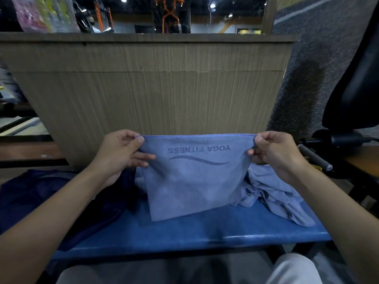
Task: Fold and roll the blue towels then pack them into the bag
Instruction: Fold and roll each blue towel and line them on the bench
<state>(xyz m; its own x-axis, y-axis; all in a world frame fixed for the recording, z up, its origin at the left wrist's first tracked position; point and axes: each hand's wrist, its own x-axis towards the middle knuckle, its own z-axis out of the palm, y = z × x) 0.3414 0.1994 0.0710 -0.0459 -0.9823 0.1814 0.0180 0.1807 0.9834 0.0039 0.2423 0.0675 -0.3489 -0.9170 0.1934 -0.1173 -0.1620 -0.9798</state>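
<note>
Towel (pixel 192 181) printed YOGA FITNESS is held over the bench (pixel 184 232) middle, top corners pinched by left hand (pixel 121 152) and right hand (pixel 274 152); crumpled towels (pixel 272 193) are heaped at its right end.

There are two grips: the left grip (pixel 121 154) and the right grip (pixel 276 154). I count one flat blue towel (pixel 192 185), one crumpled towel heap (pixel 272 195) whose number is unclear, one dark bag (pixel 30 193) and one tabletop (pixel 184 232).
</note>
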